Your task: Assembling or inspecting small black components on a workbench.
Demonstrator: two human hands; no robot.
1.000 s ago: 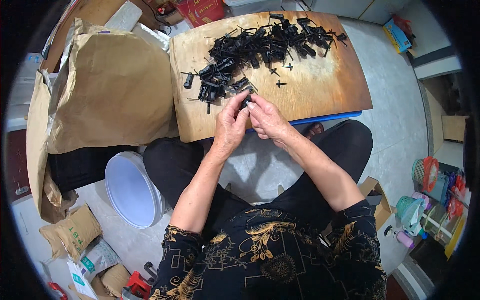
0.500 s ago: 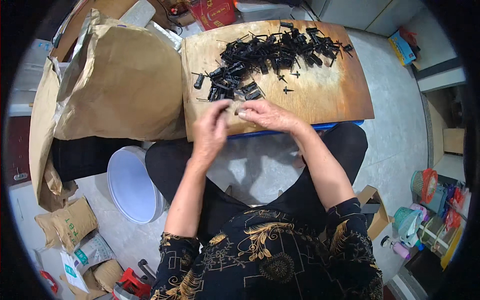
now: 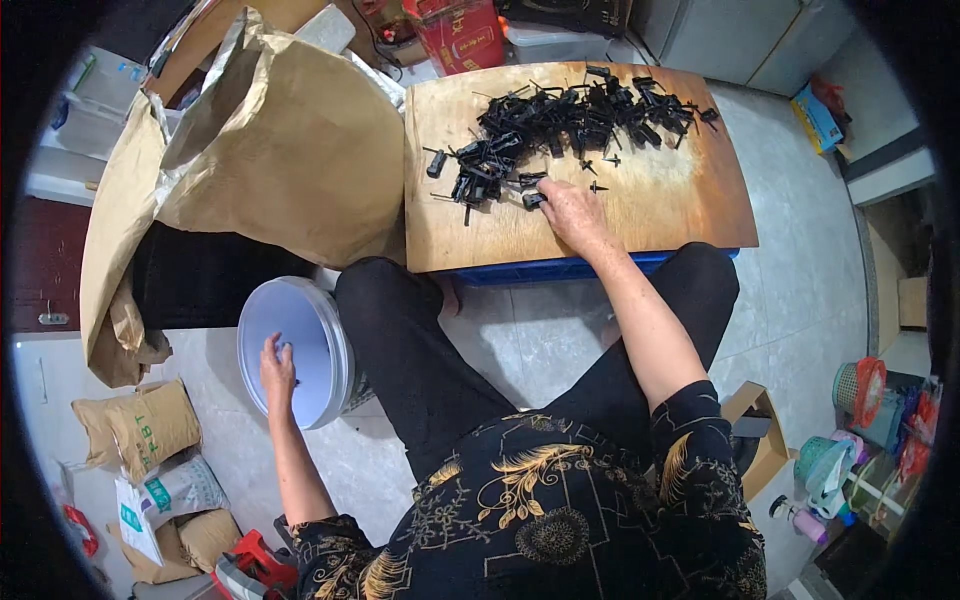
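My left hand (image 3: 277, 375) is over the white bucket (image 3: 345, 345) at the left, its fingers apart. A small dark spot shows by its fingertips, too small to make out. On the wooden board, my right hand (image 3: 575, 215) has its fingers closed at a small black plastic part (image 3: 533, 201) near the front of the pile. The pile of black plastic parts (image 3: 545, 120), many with thin stems, spreads across the back of the board (image 3: 660, 215). A few small black pieces (image 3: 597, 188) lie loose right of my hand.
A large brown paper sack (image 3: 290, 150) stands open left of the board. A blue crate (image 3: 520, 270) shows under the board's front edge. Filled bags (image 3: 150, 430) lie at the lower left, and an open cardboard box (image 3: 755, 430) stands by my right side.
My left hand has gone from the board down left to the bucket. The right hand has reached farther onto the board, to a black part. The whole view has shifted slightly.
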